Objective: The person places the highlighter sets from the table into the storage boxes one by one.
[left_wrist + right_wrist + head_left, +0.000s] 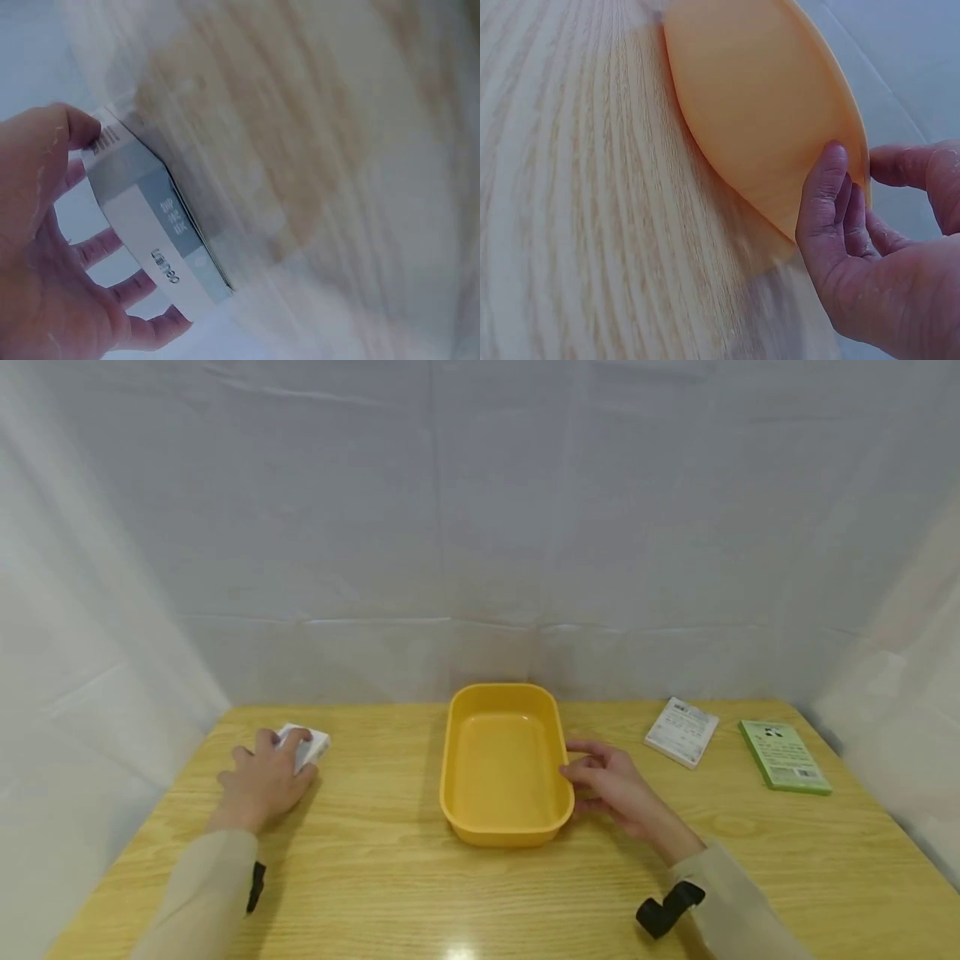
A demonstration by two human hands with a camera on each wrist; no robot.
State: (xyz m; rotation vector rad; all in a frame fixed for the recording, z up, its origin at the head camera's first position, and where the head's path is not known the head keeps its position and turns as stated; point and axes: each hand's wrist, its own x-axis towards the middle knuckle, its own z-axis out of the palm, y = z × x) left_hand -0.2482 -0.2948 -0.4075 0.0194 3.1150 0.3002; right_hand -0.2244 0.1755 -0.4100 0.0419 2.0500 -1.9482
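Observation:
My left hand (266, 777) grips a small white box (309, 745) from above at the left of the table. In the left wrist view, the thumb lies at one end of the white and grey box (161, 225), with several fingers along its other side. Small print runs on its side face. A yellow rectangular basin (506, 839) with rounded corners stands mid-table, nothing inside it. My right hand (611, 785) holds its right rim. In the right wrist view, fingers lie against the outer wall of the basin (757, 90), one digit at the rim.
To the right, a white flat pack (682, 732) with print lies on the wooden table (360, 893). Beyond it is a green flat pack (785, 757) near the right edge. A pale sheet (495, 527) hangs behind the table. Each wrist wears a black strap.

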